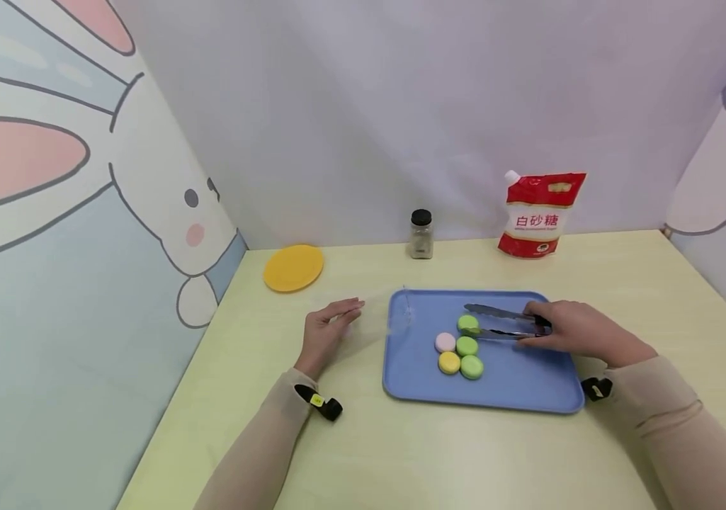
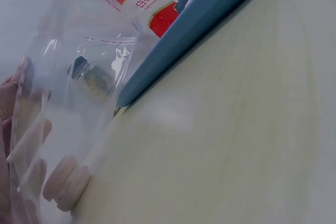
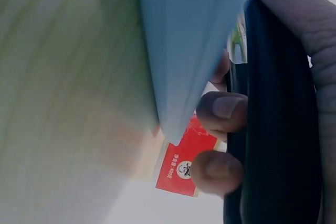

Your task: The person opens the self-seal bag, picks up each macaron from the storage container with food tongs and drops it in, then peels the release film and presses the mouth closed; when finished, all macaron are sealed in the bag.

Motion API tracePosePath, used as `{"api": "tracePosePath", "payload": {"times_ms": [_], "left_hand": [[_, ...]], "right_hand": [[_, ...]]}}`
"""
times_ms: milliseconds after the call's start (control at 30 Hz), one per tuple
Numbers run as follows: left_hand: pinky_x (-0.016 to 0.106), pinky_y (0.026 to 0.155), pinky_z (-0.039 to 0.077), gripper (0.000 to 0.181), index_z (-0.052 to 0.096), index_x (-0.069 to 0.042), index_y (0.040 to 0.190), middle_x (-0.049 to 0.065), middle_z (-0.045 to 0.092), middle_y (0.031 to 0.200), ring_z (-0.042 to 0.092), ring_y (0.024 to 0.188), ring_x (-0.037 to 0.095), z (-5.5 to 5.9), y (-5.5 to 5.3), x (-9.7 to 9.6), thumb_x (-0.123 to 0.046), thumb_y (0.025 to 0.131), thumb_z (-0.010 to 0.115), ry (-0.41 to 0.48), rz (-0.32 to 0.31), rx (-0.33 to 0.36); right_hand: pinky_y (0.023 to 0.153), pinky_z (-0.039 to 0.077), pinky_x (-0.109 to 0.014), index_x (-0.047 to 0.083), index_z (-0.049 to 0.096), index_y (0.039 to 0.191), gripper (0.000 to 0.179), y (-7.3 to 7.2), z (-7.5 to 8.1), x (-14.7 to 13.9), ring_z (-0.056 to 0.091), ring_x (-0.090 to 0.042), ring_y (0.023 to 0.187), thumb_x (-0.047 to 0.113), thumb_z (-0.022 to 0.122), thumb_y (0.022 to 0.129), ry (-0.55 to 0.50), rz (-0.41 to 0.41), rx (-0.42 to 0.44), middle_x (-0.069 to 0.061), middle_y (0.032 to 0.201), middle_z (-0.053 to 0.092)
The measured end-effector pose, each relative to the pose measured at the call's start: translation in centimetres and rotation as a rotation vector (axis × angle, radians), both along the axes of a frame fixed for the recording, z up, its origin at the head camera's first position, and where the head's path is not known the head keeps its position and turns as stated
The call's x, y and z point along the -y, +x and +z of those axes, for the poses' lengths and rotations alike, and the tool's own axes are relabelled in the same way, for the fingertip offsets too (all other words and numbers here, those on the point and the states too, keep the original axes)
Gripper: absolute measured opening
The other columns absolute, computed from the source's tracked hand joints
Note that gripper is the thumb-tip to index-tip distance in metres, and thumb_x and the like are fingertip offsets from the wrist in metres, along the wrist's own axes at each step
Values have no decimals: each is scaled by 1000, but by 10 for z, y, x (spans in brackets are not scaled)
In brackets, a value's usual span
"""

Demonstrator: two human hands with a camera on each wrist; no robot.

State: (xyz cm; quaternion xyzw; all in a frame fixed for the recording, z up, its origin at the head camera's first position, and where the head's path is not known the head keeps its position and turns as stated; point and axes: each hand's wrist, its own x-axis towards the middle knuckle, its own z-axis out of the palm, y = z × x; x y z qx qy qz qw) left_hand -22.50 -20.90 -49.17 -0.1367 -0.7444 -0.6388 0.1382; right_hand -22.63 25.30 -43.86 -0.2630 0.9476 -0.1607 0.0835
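Note:
My left hand (image 1: 326,334) holds a clear plastic bag (image 2: 58,103) by its side, left of the blue tray (image 1: 484,405). Through the film in the left wrist view, a pale pinkish macaron (image 2: 67,182) shows near the bottom. Over the tray, my right hand (image 1: 576,330) grips tongs (image 1: 504,334) with black handles (image 3: 281,129). Their spread tips point left, on either side of a green macaron (image 1: 467,324). Just in front of it sit a pink macaron (image 1: 445,343), a yellow macaron (image 1: 449,363) and other green macarons (image 1: 472,367).
A yellow plate (image 1: 294,268) lies at the back left of the table. Against the back wall stand a black-lidded glass jar (image 1: 422,236) and a red and white sugar pouch (image 1: 538,216). Walls with rabbit drawings flank the table.

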Motion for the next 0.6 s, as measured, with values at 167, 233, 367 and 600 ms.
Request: {"api": "tracePosePath", "payload": {"times_ms": [167,233,367,600], "left_hand": [[33,101,51,19,81,-14,105,2,76,109,67,114,20,-1,2,3,-23,89,79,-14,1,12],[33,100,51,19,81,-14,105,2,76,109,67,113,21,-1,3,4,-24,89,79,-17,-3,10],[34,101,51,18,81,-12,105,4,76,108,67,114,22,-1,2,4,-21,89,78,0,-11,-17],[31,104,48,17,79,-1,104,13,76,104,65,116,27,0,-1,2,-7,88,77,23,32,-72]], "right_hand": [[52,39,-23,20,61,97,41,-1,-2,-1,48,-7,58,56,75,85,-44,35,3,9,65,48],[52,40,-23,22,60,96,37,-2,-2,-2,47,-6,57,55,75,86,-58,50,0,10,64,48],[52,40,-23,22,60,95,35,-2,-1,-2,47,-5,57,52,75,86,-58,54,-5,11,64,48],[51,40,-22,21,61,96,35,-1,-3,-5,47,-5,57,51,76,86,-68,52,-2,10,63,47]]}}
